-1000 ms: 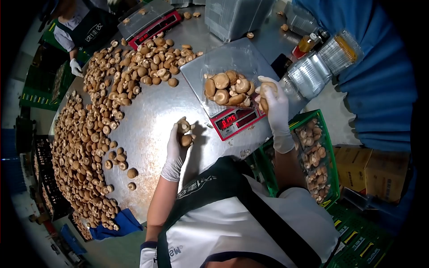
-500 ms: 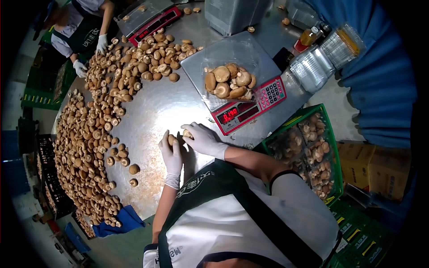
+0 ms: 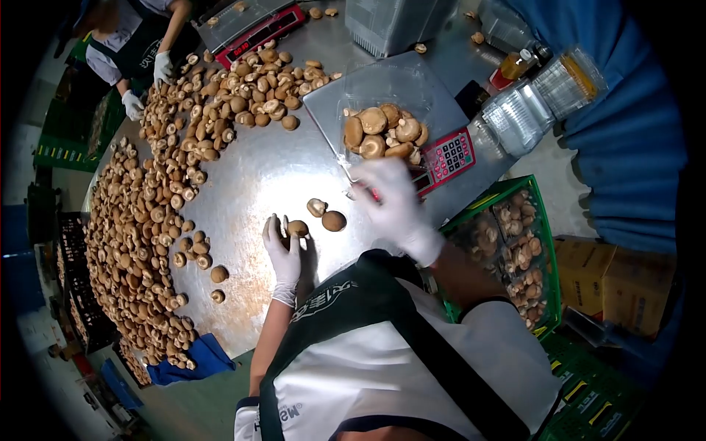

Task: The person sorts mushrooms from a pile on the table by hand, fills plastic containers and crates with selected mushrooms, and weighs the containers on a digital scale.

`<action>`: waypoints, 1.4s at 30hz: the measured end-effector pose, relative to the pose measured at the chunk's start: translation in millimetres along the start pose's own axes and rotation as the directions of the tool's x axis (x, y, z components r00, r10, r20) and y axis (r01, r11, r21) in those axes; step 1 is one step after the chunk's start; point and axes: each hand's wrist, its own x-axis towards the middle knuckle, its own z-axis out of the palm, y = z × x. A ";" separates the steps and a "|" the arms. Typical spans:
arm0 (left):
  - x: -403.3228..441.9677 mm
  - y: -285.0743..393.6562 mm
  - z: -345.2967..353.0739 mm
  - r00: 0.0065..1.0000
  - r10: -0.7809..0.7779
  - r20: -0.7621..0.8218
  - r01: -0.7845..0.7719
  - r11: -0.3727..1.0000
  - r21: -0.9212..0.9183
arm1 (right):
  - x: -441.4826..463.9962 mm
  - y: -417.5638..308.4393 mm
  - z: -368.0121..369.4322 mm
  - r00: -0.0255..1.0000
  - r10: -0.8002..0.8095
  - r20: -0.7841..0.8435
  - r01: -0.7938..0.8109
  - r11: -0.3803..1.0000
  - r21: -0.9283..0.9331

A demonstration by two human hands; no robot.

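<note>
My left hand (image 3: pixel 283 248), in a white glove, has its fingers round a brown mushroom (image 3: pixel 297 228) low over the metal table. Two loose mushrooms (image 3: pixel 333 221) lie just right of it. My right hand (image 3: pixel 390 198), gloved and blurred by motion, is over the near edge of the red scale (image 3: pixel 448 156) and covers most of its display. Whether its fingers hold anything is too smeared to tell. On the scale plate, a clear plastic box (image 3: pixel 386 82) with its lid raised holds several mushrooms (image 3: pixel 373 120).
A big mushroom pile (image 3: pixel 140 242) covers the table's left side. A co-worker's gloved hands (image 3: pixel 162 70) are at its far end. Empty clear boxes (image 3: pixel 518 117) and a box stack (image 3: pixel 390 26) stand at the back. A green crate (image 3: pixel 555 275) of packed mushrooms is right of me.
My right hand has left the spot beside my left hand and moved right and up to the scale. Two mushrooms now lie on the table where it was.
</note>
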 end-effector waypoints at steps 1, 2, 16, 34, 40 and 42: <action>-2.6 1.5 -1.5 1.000 -0.020 -0.001 0.020 0.998 -0.057 | 12.2 1.6 -19.6 0.999 0.014 -0.028 -0.018 0.988 -0.150; -5.5 4.9 -4.6 0.999 -0.043 -0.005 0.042 0.993 -0.111 | 20.9 7.0 -33.3 0.998 0.021 -0.056 -0.036 0.956 -0.293; -43.4 13.7 -42.4 0.914 -0.367 -0.172 0.247 0.842 -0.480 | -20.1 -18.1 69.4 0.776 0.036 0.630 -0.210 0.956 0.204; -16.9 16.2 -37.6 0.947 -0.273 -0.167 0.229 0.943 -0.243 | -61.1 -13.3 47.9 0.838 0.076 0.540 -0.265 0.922 0.281; 87.3 98.1 -11.8 0.996 0.092 0.007 -0.084 0.940 -0.331 | -10.5 14.9 -34.3 0.911 0.388 -0.141 -0.318 0.878 0.358; 127.3 132.0 7.9 0.978 0.191 0.081 -0.150 0.922 -0.358 | 0.8 40.5 -56.6 0.946 0.188 -0.263 -0.221 0.970 -0.099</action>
